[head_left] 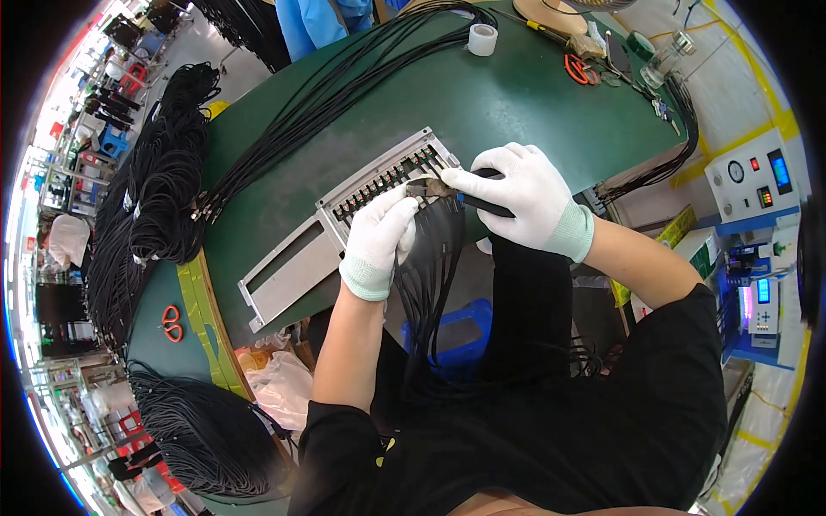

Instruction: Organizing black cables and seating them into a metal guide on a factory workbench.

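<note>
My right hand (529, 198), in a white glove, is closed around pliers (486, 205) with dark, partly blue handles. Their metal head reaches left over the edge of a grey metal fixture (323, 205) with a row of slots. Close to the plier jaws, the fingertips of my left hand (379, 241), also gloved, pinch what looks like the end of a black cable; the fingers partly hide it. Several black cables (426, 267) hang from the fixture's near side toward my lap. Small connector pieces (379, 185) sit in the slots.
The fixture lies tilted on a green table (533, 112). Long black cables (292, 120) stretch across its far left, with thick bundles (163, 172) over the left edge. A white tape roll (483, 39), orange-handled scissors (581, 70) and a glass bottle (667, 60) stand far right; red scissors (172, 324) lie left.
</note>
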Motion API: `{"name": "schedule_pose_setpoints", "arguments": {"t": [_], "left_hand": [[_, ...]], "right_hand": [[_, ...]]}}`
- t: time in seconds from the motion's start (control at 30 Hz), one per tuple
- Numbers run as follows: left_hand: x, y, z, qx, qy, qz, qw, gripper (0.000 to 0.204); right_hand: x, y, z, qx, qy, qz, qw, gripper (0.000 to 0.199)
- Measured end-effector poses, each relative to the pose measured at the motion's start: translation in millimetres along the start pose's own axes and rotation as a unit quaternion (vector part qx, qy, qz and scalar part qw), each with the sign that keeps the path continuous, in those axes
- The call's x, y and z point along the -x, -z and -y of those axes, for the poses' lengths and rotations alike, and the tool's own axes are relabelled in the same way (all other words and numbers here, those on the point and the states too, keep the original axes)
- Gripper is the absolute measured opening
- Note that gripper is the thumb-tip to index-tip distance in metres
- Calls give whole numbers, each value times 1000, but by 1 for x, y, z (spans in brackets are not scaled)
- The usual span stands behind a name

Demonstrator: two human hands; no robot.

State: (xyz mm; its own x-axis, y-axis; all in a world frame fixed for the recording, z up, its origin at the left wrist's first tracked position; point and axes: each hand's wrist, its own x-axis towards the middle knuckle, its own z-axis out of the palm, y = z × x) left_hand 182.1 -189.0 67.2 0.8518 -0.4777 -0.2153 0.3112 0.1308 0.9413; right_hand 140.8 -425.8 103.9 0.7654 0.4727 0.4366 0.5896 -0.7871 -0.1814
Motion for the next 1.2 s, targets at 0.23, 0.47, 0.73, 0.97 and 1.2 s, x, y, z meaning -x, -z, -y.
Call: {"name": "schedule_pose_setpoints", "arguments": {"t": [0.23, 0.47, 0.73, 0.97, 1.2], "left_hand": [[2, 1, -3, 16, -4, 19, 1000, 31], [3, 0, 0, -2, -33, 0, 999, 27], [4, -2, 1, -23, -26, 21, 999, 35], [-1, 4, 4, 41, -6, -2, 999, 32], [-1, 4, 3, 32, -2, 6, 999, 33]], "right_hand": [[-2, -7, -3, 17, 26, -16, 999, 70], [-1, -7, -4, 12, 27, 3, 1000, 70], [11, -19, -17, -330, -142, 66, 931, 64], [7, -1, -4, -117, -62, -4, 991, 61], [1, -4, -1, -10, -5, 1, 1000, 66]]}}
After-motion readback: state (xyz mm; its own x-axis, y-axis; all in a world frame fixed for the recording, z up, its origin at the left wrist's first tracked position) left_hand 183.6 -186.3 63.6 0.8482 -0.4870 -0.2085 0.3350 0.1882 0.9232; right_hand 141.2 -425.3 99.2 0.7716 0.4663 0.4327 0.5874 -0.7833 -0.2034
